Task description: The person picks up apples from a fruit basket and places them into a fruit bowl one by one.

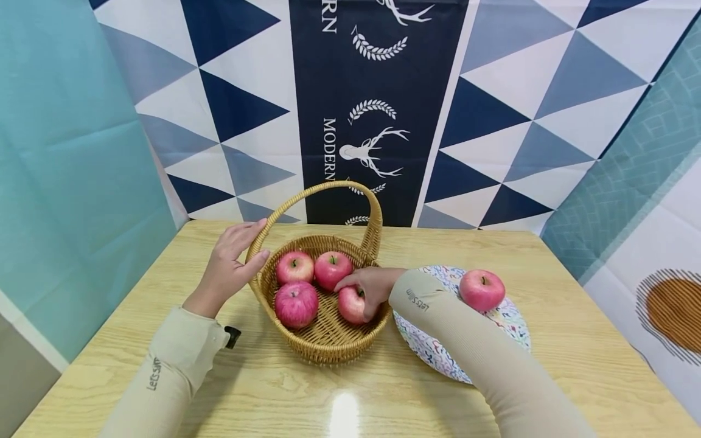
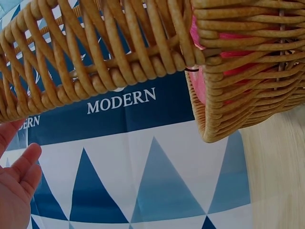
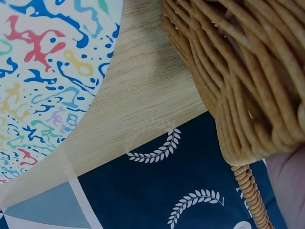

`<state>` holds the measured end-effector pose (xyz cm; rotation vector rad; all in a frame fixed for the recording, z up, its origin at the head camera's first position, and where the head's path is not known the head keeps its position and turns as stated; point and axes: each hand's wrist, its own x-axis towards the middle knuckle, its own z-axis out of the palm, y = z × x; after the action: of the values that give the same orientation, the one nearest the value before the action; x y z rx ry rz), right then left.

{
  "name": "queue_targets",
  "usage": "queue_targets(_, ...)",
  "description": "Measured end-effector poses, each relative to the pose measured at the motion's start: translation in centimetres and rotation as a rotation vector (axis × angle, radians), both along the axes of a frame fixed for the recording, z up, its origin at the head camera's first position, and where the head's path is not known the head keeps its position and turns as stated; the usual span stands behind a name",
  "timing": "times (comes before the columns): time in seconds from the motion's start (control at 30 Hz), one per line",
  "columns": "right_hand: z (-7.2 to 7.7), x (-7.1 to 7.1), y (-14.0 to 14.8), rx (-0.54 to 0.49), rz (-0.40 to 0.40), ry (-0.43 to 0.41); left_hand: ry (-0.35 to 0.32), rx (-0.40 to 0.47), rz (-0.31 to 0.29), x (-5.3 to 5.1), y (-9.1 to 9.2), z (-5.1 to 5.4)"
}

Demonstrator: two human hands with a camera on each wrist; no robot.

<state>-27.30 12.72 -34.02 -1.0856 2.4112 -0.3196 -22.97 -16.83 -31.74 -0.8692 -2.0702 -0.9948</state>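
Observation:
A wicker basket [image 1: 323, 353] with a tall arched handle stands on the table, three red apples [image 1: 296, 304] lying at its left and back. My right hand [image 1: 372, 289] reaches over the basket's right rim, fingers curled round a fourth apple [image 1: 350, 305] inside. At the basket's left, my left hand [image 1: 232, 255] touches the handle [image 1: 285, 207], fingers fairly straight and thumb apart. In the left wrist view the left hand [image 2: 16, 186] is beside the woven handle [image 2: 119, 57]. The right wrist view shows the basket side [image 3: 243, 86] but hides the gripped apple.
Right of the basket lies a round, colourfully patterned plate [image 1: 432, 353], also in the right wrist view [image 3: 47, 95], with one red apple [image 1: 482, 290] on it. My right forearm crosses over the plate. A patterned cloth hangs behind the wooden table [image 1: 274, 401].

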Motion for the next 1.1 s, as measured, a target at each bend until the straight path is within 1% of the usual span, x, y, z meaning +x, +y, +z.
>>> queue_targets(0.2, -0.2, -0.3, 0.0, -0.026, 0.008, -0.046, 0.012, -0.001, -0.005, 0.0, -0.1, 0.0)
queue_targets(0.33, 0.0, -0.2, 0.0, -0.031, -0.002, -0.078, 0.019, -0.002, -0.007, -0.1, -0.2, 0.0)
queue_targets(0.5, 1.0, 0.0, -0.1, -0.020, -0.013, -0.112, 0.024, -0.004, -0.006, -0.1, -0.2, -0.1)
queue_targets(0.77, 2.6, 0.2, -0.2, -0.013, -0.001, -0.150, 0.022, 0.000, 0.005, 0.0, -0.2, -0.1)
queue_targets(0.93, 3.0, 0.1, 0.0, -0.033, 0.033, -0.115, 0.003, -0.007, 0.017, 0.0, -0.3, -0.1)
queue_targets(1.0, 3.2, 0.2, 0.1, -0.052, 0.069, -0.074, -0.002, -0.009, 0.016, 0.1, -0.3, 0.0)
queue_targets(1.1, 3.8, 0.5, 0.5, -0.084, 0.088, -0.004, -0.007, -0.019, 0.013, 0.1, -0.2, 0.1)
